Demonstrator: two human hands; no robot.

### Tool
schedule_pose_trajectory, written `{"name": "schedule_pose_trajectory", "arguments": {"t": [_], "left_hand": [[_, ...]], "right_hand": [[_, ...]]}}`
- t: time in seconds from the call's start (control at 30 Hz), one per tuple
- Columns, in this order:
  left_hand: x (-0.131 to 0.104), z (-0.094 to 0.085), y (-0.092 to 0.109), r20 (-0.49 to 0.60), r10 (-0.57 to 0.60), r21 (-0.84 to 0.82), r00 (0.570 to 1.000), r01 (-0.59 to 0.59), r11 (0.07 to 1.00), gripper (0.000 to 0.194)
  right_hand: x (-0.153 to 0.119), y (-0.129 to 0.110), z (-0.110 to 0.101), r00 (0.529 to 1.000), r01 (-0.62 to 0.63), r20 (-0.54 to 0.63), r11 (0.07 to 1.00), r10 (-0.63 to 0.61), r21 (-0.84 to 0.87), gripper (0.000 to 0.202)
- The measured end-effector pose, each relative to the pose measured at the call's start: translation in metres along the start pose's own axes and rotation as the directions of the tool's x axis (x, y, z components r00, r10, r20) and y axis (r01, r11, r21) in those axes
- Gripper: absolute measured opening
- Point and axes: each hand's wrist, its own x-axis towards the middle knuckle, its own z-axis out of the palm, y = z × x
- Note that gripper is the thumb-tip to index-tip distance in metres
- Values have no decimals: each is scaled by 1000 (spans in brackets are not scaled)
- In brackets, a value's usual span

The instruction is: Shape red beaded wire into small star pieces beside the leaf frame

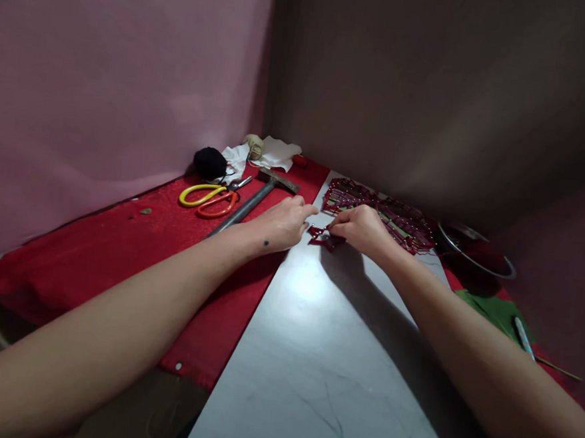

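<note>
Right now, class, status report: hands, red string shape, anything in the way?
Right hand at the small red string shape. Left hand beside it, grip unclear. Shape on white board. Possible obstacle: hammer, partly hidden by left forearm.

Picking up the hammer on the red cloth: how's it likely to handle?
Hammer: probably head-heavy, given the blocky head on a slim handle. Likely rigid; the handle looks straight and solid. Unlikely to roll far, since the head juts out both sides and would catch the red cloth.

A small dark-red thread outline [322, 243] is sitting toward the far end of a white board [284, 342], beside larger threadwork [407, 222].
</note>
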Motion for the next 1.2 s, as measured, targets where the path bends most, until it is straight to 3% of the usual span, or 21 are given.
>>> {"name": "schedule_pose_trajectory", "arguments": {"t": [0.2, 0.4, 0.5, 0.6, 0.7, 0.87, 0.97, 1.13, 1.2], "left_hand": [[3, 12, 4, 42, 96, -45, 995, -94, 995, 34], [4, 13, 6, 40, 70, -88, 997, -67, 994, 32], [4, 11, 8, 56, 51, -78, 997, -46, 996, 31], [5, 7, 11, 92, 35, -57, 995, -29, 998, 31], [5, 4, 12, 101, 35, -51, 994, -30, 998, 31], [5, 6, 5, 94, 87, -64, 992, -81, 995, 29], [6, 7, 0, 101, 148, -58, 984, -142, 988, 28], [3, 2, 4, 135, 150, 67, 979, -160, 985, 29], [1, 0, 6, 136, 153, 87, 979, -166, 982, 30]], "right_hand": [[15, -5, 1, 990, -130, 64, 991, 129, 21, 13], [12, -6, 7, 994, -62, -94, 997, 57, -47, 17], [9, -4, 7, 993, 16, -110, 993, -29, -118, 22], [9, -5, 4, 987, 128, -52, 941, -152, -313, 26], [9, -7, 1, 980, 186, 17, 885, -198, -426, 29], [20, -10, -2, 992, 121, 60, 936, -107, -331, 24], [33, -13, -7, 988, 88, 145, 959, -50, -269, 19], [50, -23, -15, 925, 208, 370, 924, -80, -320, 18], [51, -25, -15, 904, 263, 411, 907, -112, -330, 19]]}}
